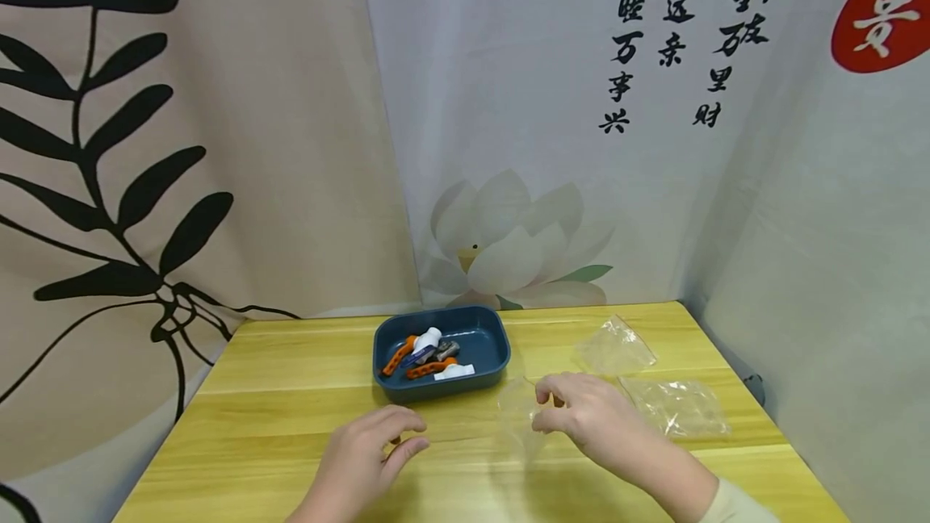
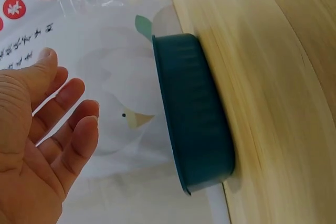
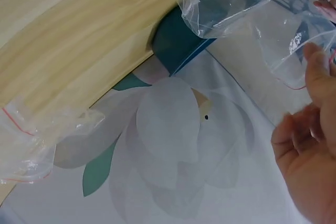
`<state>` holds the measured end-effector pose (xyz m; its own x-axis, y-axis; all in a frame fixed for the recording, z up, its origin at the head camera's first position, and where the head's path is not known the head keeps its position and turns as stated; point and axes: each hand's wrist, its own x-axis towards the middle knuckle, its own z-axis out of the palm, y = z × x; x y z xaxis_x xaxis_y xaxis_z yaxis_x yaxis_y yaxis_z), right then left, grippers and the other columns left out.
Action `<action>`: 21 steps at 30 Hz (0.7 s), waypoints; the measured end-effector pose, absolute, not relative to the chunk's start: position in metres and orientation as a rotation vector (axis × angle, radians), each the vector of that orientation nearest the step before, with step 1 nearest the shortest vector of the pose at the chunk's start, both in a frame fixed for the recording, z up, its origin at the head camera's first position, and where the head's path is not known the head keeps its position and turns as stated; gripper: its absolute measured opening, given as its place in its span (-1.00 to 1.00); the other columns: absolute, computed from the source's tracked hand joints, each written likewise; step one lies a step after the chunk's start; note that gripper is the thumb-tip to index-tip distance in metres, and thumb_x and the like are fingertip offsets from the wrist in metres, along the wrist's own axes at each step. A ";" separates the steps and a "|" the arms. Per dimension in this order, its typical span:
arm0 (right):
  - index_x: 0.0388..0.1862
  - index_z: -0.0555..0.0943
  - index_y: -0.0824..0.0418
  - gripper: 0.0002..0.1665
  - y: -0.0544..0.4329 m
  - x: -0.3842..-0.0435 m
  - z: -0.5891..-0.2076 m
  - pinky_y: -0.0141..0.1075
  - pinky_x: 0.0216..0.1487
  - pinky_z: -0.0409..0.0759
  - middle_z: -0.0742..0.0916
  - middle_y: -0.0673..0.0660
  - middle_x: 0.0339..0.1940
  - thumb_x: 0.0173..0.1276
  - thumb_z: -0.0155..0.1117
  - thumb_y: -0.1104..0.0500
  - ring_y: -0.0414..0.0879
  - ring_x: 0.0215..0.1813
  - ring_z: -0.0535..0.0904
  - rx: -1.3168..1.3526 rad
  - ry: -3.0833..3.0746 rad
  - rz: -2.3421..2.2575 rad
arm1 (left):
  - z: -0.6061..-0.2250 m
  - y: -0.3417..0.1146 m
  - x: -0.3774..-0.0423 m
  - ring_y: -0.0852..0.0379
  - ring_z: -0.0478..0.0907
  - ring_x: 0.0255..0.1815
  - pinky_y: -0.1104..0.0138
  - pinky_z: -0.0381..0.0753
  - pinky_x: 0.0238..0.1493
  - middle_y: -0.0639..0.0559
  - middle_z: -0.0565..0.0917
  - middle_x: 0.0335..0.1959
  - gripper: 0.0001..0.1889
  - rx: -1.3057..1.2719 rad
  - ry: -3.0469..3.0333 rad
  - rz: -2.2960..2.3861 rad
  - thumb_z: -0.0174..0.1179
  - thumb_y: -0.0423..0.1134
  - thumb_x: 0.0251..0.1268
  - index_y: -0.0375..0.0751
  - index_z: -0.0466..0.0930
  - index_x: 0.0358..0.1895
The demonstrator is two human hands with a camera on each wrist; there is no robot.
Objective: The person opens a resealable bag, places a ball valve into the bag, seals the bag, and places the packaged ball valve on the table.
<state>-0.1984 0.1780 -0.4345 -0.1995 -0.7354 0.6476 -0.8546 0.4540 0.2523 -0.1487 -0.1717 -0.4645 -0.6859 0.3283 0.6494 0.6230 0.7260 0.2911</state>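
In the head view my right hand [image 1: 592, 418] pinches a clear zip-lock bag [image 1: 519, 414], which hangs from the fingertips over the table. The right wrist view shows that bag [image 3: 291, 51] beside the thumb, with a thin red line along it. My left hand [image 1: 370, 450] holds nothing; its fingers are loosely bent, just in front of a dark blue tray [image 1: 483, 345]. Inside the tray lie small orange pieces [image 1: 399, 356], white pieces [image 1: 427, 340], a blue piece [image 1: 418, 357] and a grey piece [image 1: 447, 350]. The left wrist view shows only the tray's outer wall [image 2: 191, 108].
Two more clear bags lie at the right of the wooden table [image 1: 254, 418]: one bag [image 1: 617, 345] farther back, the other bag [image 1: 679, 407] nearer. A printed cloth [image 1: 508, 144] hangs behind the table's back edge, and another light cloth [image 1: 835, 265] hangs along the right.
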 end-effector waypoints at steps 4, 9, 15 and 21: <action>-0.35 0.71 -0.20 -0.85 0.177 -0.196 -0.438 -0.53 -0.41 0.21 0.51 -0.13 -0.39 0.25 0.42 0.12 -0.29 -0.41 0.27 1.268 -1.985 0.196 | -0.467 -0.169 -0.148 0.57 0.55 -0.37 0.66 0.49 -0.36 0.39 0.78 -0.19 -0.76 -0.734 -2.388 -0.686 0.61 -0.15 0.14 0.19 0.74 -0.19; -0.42 0.76 -0.22 -0.91 0.180 -0.191 -0.441 -0.58 -0.50 0.36 0.67 -0.27 -0.50 0.30 0.41 -0.08 -0.42 -0.54 0.45 1.241 -2.062 0.257 | -0.469 -0.166 -0.146 0.53 0.59 -0.33 0.58 0.58 -0.34 0.39 0.78 -0.17 -0.80 -0.732 -2.450 -0.742 0.57 -0.12 0.21 0.19 0.74 -0.18; -0.44 0.71 -0.09 -0.65 0.182 -0.181 -0.436 -0.45 -0.41 0.56 0.69 -0.27 -0.52 0.56 0.27 -0.14 -0.40 -0.46 0.58 1.066 -2.375 0.353 | -0.464 -0.170 -0.148 0.42 0.66 -0.30 0.50 0.58 -0.37 0.35 0.79 -0.15 -0.86 -0.574 -2.570 -0.730 0.55 -0.09 0.26 0.17 0.77 -0.20; -0.28 0.68 0.12 -0.83 0.180 -0.173 -0.420 -0.48 -0.62 0.25 0.52 -0.27 -0.68 0.37 0.56 0.16 -0.49 -0.67 0.17 0.546 -2.569 0.574 | -0.443 -0.184 -0.188 0.05 0.77 -0.10 0.19 0.70 -0.35 0.10 0.84 -0.05 -0.80 -0.219 -2.696 -0.468 0.48 0.06 0.37 0.06 0.81 -0.16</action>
<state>-0.1734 0.1799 -0.4197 -0.8205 -0.2751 0.5011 -0.4622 0.8350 -0.2985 -0.1884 -0.1836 -0.4430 -0.9101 0.0847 0.4056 0.2165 0.9318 0.2913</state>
